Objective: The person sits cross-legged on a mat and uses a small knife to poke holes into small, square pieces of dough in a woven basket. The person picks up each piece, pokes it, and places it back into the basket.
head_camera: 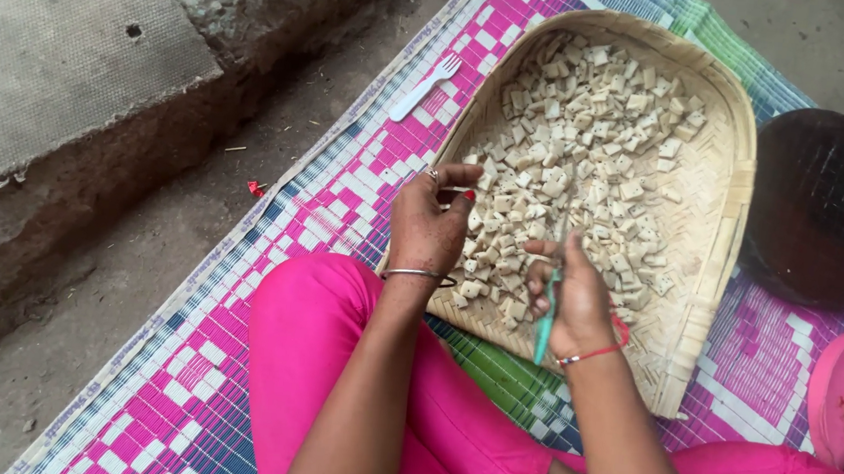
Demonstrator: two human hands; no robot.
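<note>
Hands over pale pieces in basket

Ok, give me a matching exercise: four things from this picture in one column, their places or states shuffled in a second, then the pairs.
Things:
1. white fork
2. teal tool
3. pale square pieces
4. dark round board

Places:
A. spread inside the woven tray
B. gripped in the right hand
C. lying on the mat, left of the tray
D. on the mat, right of the tray

Pairs: 1-C, 2-B, 3-A, 4-D
</note>
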